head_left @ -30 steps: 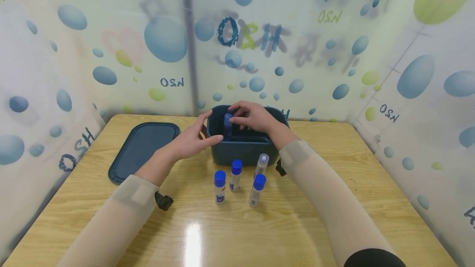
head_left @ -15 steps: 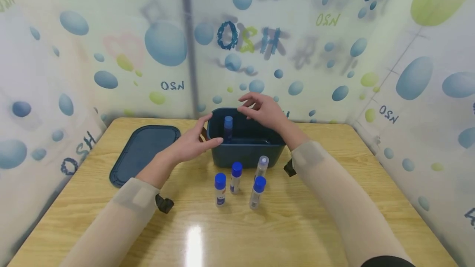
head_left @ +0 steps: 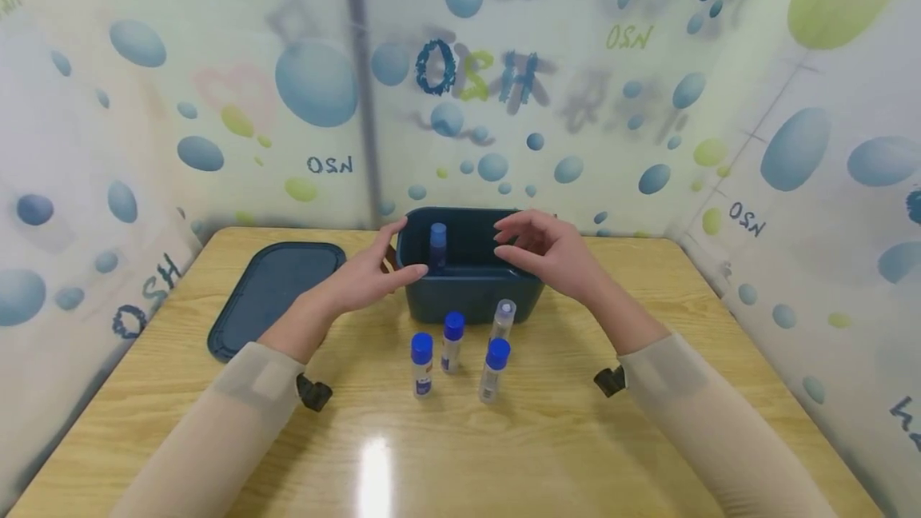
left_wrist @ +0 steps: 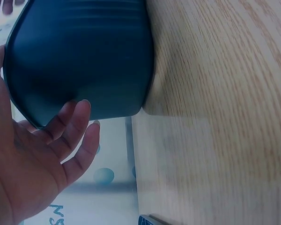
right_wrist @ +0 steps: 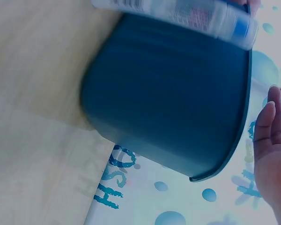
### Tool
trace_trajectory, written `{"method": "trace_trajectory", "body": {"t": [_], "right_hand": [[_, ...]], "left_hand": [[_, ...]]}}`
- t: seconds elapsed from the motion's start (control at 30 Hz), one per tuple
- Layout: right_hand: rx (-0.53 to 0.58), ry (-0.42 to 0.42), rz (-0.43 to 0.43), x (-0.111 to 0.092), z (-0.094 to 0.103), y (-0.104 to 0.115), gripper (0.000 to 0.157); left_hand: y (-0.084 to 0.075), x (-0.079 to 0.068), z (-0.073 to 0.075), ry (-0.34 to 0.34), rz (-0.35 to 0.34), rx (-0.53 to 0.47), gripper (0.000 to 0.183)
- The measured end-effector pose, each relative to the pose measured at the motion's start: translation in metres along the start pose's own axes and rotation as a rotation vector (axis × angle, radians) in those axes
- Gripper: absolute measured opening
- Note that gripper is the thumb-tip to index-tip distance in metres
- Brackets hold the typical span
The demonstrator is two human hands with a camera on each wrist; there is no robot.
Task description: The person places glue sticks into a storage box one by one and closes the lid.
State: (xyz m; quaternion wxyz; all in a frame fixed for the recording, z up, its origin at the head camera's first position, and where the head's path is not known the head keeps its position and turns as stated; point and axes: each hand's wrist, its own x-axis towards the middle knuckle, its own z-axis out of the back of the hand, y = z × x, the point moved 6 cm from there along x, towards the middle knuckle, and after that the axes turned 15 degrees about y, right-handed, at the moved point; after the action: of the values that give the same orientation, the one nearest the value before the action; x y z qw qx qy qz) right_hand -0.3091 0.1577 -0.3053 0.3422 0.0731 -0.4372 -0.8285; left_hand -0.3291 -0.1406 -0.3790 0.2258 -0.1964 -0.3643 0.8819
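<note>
My left hand (head_left: pixel 363 272) rests against the left end of a dark blue bin (head_left: pixel 468 300), thumb at the front rim and index finger by the back corner. In the left wrist view, its other fingers (left_wrist: pixel 75 131) lie loosely bent by the bin's outer wall. A blue-capped glue stick (head_left: pixel 438 248) stands upright inside the bin, at its left end. Over the bin's right end hovers my right hand (head_left: pixel 552 256), its fingers loosely curved around nothing. Several glue sticks stand in front of the bin, among them a blue-capped one (head_left: pixel 422 366) and a clear-capped one (head_left: pixel 503 322).
The bin's flat dark lid (head_left: pixel 277 298) lies on the wooden table (head_left: pixel 561 438), left of the bin. Behind the table hangs a pale patterned backdrop (head_left: pixel 612 142), and more of it closes in both sides.
My right hand has let go of the glue stick inside the bin, lifted out and moved right. The left hand keeps its place at the bin's left end.
</note>
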Motion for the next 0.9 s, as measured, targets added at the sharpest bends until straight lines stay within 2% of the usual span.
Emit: {"method": "trace_trajectory", "body": {"t": [0.33,0.5,0.73,0.9], "right_hand": [[-0.004,0.070,0.037,-0.046,-0.026,0.010,0.032],[0.031,0.144,0.020,-0.063,-0.040,0.012,0.032],[0.163,0.279,-0.052,-0.079,-0.060,0.008,0.033],[0.239,0.325,-0.100,-0.084,-0.071,0.003,0.037]], "left_hand": [[0.000,-0.002,0.001,-0.006,0.010,-0.004,0.105],[0.000,-0.001,0.001,-0.004,0.007,-0.004,0.105],[-0.002,-0.001,0.000,0.000,-0.009,-0.012,0.104],[-0.002,-0.001,-0.001,0.003,-0.011,-0.015,0.103]]}}
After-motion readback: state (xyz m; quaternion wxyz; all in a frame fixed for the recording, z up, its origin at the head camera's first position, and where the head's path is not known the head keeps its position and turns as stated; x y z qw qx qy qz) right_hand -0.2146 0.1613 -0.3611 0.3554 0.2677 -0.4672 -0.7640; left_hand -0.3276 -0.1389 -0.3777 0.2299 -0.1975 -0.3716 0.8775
